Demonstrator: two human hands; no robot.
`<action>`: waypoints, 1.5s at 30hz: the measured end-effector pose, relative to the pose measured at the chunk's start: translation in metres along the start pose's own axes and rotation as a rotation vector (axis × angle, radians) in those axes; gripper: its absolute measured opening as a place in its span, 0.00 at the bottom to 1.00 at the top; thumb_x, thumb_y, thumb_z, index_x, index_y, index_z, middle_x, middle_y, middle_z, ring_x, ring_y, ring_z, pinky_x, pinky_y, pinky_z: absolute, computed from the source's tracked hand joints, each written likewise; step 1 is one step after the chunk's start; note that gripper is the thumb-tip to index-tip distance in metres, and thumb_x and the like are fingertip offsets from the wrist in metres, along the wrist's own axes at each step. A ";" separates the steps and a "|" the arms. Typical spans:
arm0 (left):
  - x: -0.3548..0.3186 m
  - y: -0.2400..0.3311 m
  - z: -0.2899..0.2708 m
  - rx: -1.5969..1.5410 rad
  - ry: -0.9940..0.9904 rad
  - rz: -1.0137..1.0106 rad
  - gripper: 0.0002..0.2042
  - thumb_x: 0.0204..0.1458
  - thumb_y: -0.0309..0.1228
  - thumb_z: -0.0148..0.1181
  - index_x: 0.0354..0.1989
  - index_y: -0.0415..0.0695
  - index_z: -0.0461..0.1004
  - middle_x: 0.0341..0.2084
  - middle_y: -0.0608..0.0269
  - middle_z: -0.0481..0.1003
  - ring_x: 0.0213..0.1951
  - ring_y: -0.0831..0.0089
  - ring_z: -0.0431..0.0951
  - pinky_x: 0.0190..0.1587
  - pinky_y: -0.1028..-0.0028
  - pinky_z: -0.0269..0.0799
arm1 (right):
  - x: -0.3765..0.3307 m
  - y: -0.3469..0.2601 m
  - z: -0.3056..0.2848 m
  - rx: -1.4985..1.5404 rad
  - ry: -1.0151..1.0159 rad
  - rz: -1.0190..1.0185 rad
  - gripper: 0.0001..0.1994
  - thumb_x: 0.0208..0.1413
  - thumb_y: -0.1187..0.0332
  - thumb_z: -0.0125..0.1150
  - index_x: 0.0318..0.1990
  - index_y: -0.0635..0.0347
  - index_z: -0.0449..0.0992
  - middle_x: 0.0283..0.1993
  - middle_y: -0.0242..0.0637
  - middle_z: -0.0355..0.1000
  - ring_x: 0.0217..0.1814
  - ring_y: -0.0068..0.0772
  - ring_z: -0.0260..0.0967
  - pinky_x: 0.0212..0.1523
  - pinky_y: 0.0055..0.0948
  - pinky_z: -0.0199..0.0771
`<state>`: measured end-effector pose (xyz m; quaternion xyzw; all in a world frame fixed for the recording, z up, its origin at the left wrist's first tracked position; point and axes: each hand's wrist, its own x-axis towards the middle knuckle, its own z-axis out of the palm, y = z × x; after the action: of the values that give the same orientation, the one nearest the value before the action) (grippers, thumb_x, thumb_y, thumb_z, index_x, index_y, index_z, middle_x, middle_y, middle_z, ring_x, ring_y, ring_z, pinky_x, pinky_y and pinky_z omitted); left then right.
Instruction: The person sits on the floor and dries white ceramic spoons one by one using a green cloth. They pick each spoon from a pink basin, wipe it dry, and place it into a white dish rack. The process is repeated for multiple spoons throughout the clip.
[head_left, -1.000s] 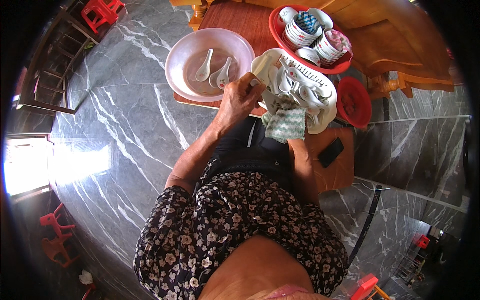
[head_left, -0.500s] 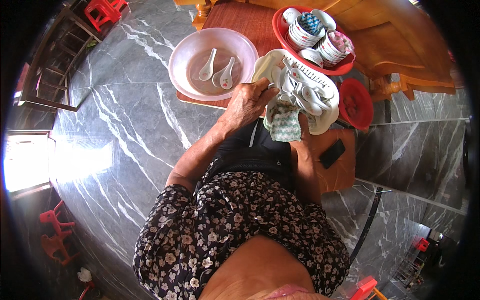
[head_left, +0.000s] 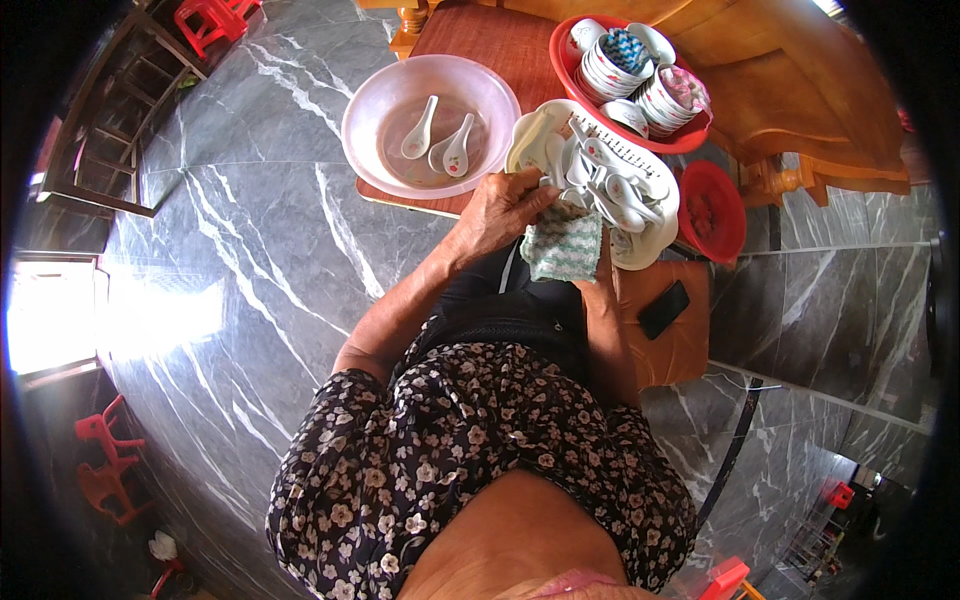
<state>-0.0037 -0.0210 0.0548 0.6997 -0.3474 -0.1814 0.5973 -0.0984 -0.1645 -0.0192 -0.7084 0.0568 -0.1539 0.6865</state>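
My left hand [head_left: 503,212] is closed, fingers bent in a pinch beside a green-and-white checked cloth [head_left: 562,250]. What it pinches is hidden. My right hand [head_left: 602,278] shows only partly behind the cloth and holds it. Just beyond both hands is an off-white plastic basket [head_left: 662,225] with a slotted rim, heaped with white ceramic soup spoons [head_left: 622,190]. To the left stands a wide translucent pinkish basin [head_left: 362,125] holding a few white spoons [head_left: 455,158], some with red flower prints.
A red basin [head_left: 562,75] of stacked white bowls [head_left: 608,75] and cloths sits at the far side on a reddish wooden table [head_left: 465,35]. Right of the basket is a smaller red basin [head_left: 735,215]. A dark phone [head_left: 664,309] lies on an orange-brown surface [head_left: 650,360]. Red stools [head_left: 212,22] stand farther off.
My left hand has shifted slightly down and right, closer to the cloth. The cloth has dropped and turned a little, hanging flatter between the hands. The basins have not visibly moved.
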 end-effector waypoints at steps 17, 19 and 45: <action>-0.004 0.003 -0.001 -0.291 0.395 0.003 0.12 0.55 0.33 0.51 0.24 0.37 0.68 0.14 0.65 0.69 0.16 0.82 0.68 0.18 0.83 0.63 | -0.003 0.046 -0.014 0.084 0.276 -0.285 0.18 0.49 0.70 0.54 0.48 0.65 0.65 0.41 0.39 0.70 0.40 0.29 0.70 0.41 0.29 0.72; -0.008 0.001 0.003 -0.310 0.362 -0.014 0.10 0.53 0.29 0.51 0.23 0.36 0.68 0.13 0.63 0.69 0.16 0.80 0.70 0.18 0.79 0.64 | -0.001 0.056 -0.025 0.184 0.350 -0.299 0.18 0.50 0.70 0.53 0.49 0.65 0.64 0.41 0.39 0.70 0.40 0.29 0.70 0.41 0.29 0.72; -0.021 -0.032 0.051 0.111 0.036 -0.112 0.06 0.46 0.26 0.51 0.27 0.34 0.69 0.16 0.54 0.73 0.19 0.68 0.75 0.22 0.71 0.70 | 0.000 0.035 -0.009 0.732 0.403 0.171 0.14 0.47 0.71 0.57 0.43 0.57 0.67 0.37 0.28 0.66 0.35 0.22 0.65 0.34 0.22 0.69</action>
<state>-0.0443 -0.0411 0.0097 0.7533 -0.3063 -0.1824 0.5527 -0.0963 -0.1749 -0.0541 -0.3665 0.1899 -0.2418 0.8781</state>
